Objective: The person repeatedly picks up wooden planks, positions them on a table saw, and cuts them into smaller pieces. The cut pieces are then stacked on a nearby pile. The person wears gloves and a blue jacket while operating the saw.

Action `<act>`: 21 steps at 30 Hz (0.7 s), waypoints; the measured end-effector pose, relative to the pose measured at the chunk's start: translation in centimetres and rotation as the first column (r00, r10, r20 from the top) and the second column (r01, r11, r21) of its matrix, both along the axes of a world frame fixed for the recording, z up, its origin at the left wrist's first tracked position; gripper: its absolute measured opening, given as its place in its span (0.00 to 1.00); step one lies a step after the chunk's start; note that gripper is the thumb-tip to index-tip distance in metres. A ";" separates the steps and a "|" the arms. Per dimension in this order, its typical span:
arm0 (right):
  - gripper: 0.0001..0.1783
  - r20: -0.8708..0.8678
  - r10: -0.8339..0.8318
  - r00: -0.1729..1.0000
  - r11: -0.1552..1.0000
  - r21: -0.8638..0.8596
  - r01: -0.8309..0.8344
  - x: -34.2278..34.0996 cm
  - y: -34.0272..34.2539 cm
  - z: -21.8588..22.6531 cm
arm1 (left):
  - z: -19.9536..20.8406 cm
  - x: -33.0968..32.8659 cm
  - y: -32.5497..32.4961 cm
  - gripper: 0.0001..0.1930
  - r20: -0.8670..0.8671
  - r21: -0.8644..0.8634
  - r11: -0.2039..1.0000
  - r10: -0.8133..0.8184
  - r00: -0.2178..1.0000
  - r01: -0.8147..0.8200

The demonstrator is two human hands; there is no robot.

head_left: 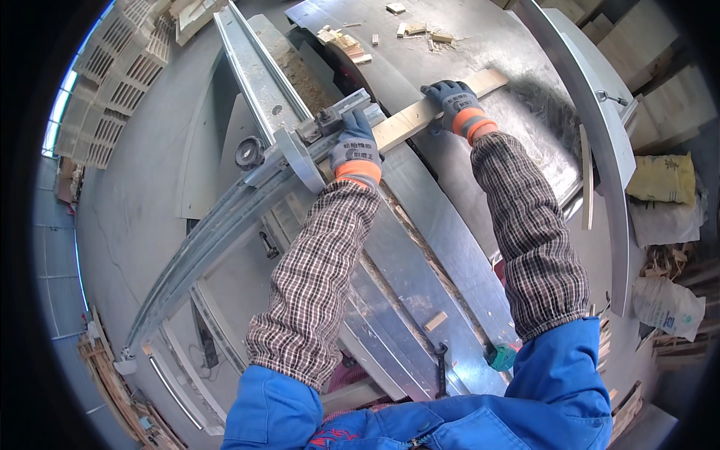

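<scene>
A pale wooden board (pixel 407 124) lies slantwise across the metal saw table (pixel 442 217), its near-left part along a metal fence (pixel 298 160). My left hand (pixel 355 145), in a grey glove with an orange cuff, is closed over the board at the fence, with fingers reaching toward the metal rail. Further right, my right hand (pixel 455 107), gloved alike, grips the board near its far end; its thumb side is partly hidden. Just beyond the board, between my hands, stands a dark round saw blade (pixel 346 75).
Wood offcuts (pixel 427 34) and sawdust lie on the far table. A wrench (pixel 442 369) and a small wood block (pixel 435 321) sit near me. A long grey metal beam (pixel 592 112) runs along the right. Pallets (pixel 124 71) are stacked at far left; yellow sacks (pixel 661 178) are at right.
</scene>
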State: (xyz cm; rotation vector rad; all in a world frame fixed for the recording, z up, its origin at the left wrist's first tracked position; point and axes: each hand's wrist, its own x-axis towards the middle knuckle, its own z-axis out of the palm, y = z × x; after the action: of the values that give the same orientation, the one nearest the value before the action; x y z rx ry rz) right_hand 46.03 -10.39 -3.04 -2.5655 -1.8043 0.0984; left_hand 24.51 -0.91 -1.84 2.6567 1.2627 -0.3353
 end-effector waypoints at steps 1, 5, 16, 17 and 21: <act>0.50 -0.013 0.007 1.000 1.000 0.007 -0.007 -0.1 -0.1 -0.2 | -0.2 -0.1 -0.1 0.56 0.003 0.017 1.000 -0.002 1.000 0.002; 0.47 -0.046 0.021 0.999 1.000 -0.003 -0.022 0.0 0.4 -0.1 | -0.4 -0.3 -0.2 0.56 0.013 0.075 0.997 -0.022 1.000 0.021; 0.47 -0.091 0.059 0.994 0.994 -0.087 -0.067 1.8 1.0 0.1 | -0.8 -0.8 -0.3 0.53 0.121 0.103 0.994 -0.041 0.992 0.029; 0.47 -0.088 0.067 0.994 0.993 -0.087 -0.074 1.8 1.0 0.1 | -0.6 -0.8 -0.5 0.52 0.132 0.131 0.991 -0.049 0.990 0.031; 0.47 -0.068 0.058 0.996 0.991 -0.120 -0.066 1.6 1.1 0.4 | -0.4 -0.8 -0.5 0.52 0.111 0.064 0.998 -0.026 0.994 0.019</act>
State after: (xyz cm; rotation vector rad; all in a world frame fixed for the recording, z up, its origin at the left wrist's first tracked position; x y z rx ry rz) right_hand 47.66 -9.33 -2.63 -2.5521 -1.9127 0.2981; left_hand 23.73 -1.40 -2.27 2.7018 1.2296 -0.1502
